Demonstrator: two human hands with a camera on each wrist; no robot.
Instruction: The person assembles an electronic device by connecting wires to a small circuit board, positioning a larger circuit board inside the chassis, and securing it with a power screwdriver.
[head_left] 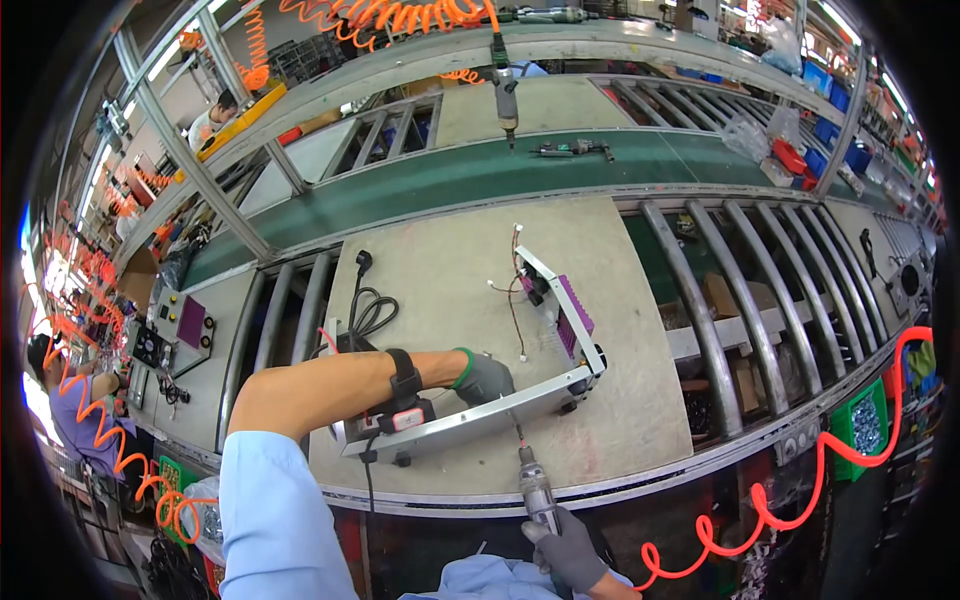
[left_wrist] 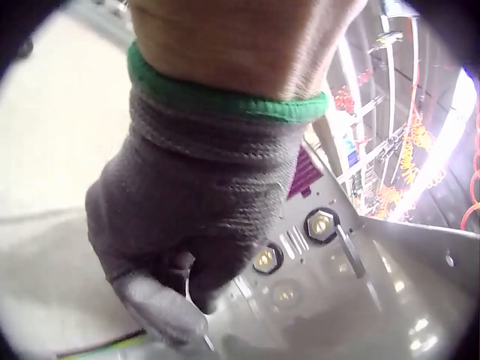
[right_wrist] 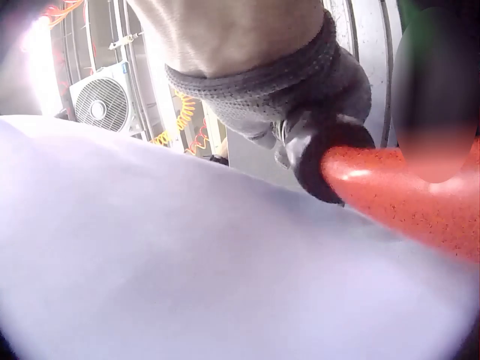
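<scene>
An open metal frame (head_left: 470,412) with a purple panel (head_left: 572,318) stands on the pale work board. My gloved left hand (head_left: 485,381) is inside its near side; in the left wrist view the left hand (left_wrist: 195,202) has thumb and fingers bent together at the metal sheet (left_wrist: 315,322), and what lies between the fingertips is hard to make out. My gloved right hand (head_left: 570,550) grips a grey power screwdriver (head_left: 536,488), its bit pointing at the frame's near wall. In the right wrist view the right hand (right_wrist: 322,112) is round the tool, beside a red hose (right_wrist: 405,187).
A black power cord (head_left: 375,312) and thin wires (head_left: 517,305) lie on the board (head_left: 440,255). Metal rollers (head_left: 705,310) flank it. Another screwdriver (head_left: 507,100) hangs over the green belt (head_left: 400,170). A green bin of screws (head_left: 862,428) stands at right, near a coiled red hose (head_left: 770,530).
</scene>
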